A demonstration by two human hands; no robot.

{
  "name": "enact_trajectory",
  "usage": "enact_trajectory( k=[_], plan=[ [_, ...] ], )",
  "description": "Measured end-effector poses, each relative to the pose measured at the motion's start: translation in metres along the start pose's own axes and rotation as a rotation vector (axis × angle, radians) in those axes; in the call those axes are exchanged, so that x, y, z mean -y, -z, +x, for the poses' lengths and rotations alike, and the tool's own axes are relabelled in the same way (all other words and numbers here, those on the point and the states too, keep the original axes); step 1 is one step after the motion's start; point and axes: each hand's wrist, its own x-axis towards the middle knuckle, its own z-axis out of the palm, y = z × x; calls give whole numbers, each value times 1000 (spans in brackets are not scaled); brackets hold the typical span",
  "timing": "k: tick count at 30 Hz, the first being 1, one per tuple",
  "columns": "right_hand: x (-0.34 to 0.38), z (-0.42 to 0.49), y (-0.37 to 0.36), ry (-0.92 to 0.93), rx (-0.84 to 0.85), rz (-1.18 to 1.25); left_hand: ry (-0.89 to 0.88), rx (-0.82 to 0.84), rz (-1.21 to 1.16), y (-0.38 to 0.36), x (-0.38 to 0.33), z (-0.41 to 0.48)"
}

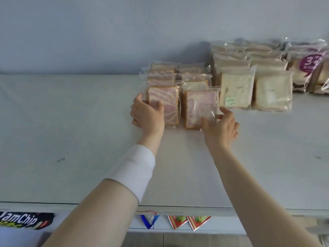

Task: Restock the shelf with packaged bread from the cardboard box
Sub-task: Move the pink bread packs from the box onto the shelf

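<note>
Two rows of clear-wrapped pink marbled bread stand on the white shelf (pixel 71 139). My left hand (pixel 146 115) grips the left edge of the front pack in the left row (pixel 166 102), thumb on its face. My right hand (pixel 220 125) holds the front pack of the right row (pixel 199 106) at its lower right corner, thumb across the wrapper. Both packs stand upright on the shelf. The cardboard box is out of view.
Rows of pale white bread packs (pixel 236 90) stand right of the marbled ones, and bags with a purple label (pixel 306 68) at far right. A grey wall runs behind. Snack packets (pixel 188 221) hang below the shelf's front edge.
</note>
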Motion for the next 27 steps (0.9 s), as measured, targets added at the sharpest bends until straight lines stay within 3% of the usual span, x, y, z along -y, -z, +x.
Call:
enact_trajectory(
  k=[3, 6, 11, 16, 22, 27],
  plan=[
    [-4, -8, 13, 46, 59, -87, -111, -17, 59, 6, -2, -12],
    [-15, -24, 38, 79, 59, -219, -407, 2, 153, 8, -4, -46],
    [-61, -43, 127, 117, 8, -487, -1054, 366, 378, -21, -33, -143],
    [-158, -67, 274, -5, -7, -883, -1497, 676, 525, -92, -82, -296],
    [-329, -141, 447, -332, 68, -1112, -1740, 917, 619, -172, -78, -522],
    [-456, -192, 521, -580, 126, -1113, -1818, 1131, 668, -227, -48, -660]
  ],
)
